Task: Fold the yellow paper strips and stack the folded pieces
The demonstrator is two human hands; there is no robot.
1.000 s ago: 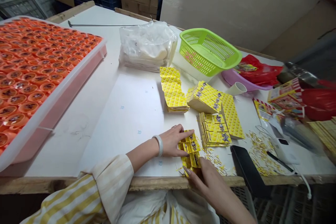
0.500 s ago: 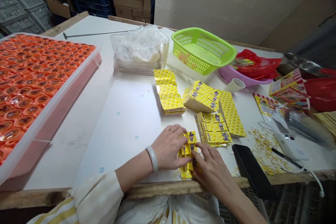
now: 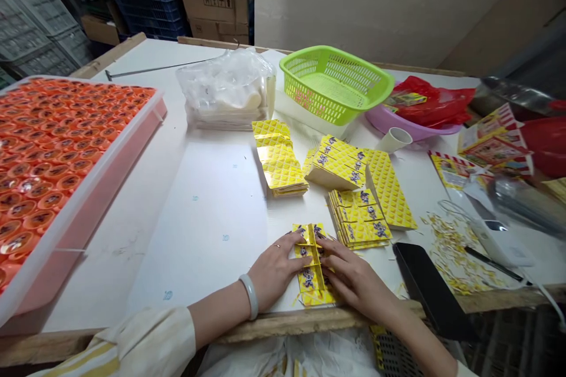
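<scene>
Left hand (image 3: 276, 271): flat on yellow printed wrapper strip (image 3: 308, 278), lower centre.
Right hand (image 3: 356, 277): flat on same strip.
Hands: together, fingertips nearly touching.

Our left hand (image 3: 276, 271), a pale bangle (image 3: 248, 296) at its wrist, and our right hand (image 3: 356, 277) rest on a folded strip of yellow printed packaging (image 3: 308, 265). Just beyond the right hand lies a stack of yellow printed cards (image 3: 360, 218); well left of the left hand sits a tray of orange caps (image 3: 101, 188).
</scene>
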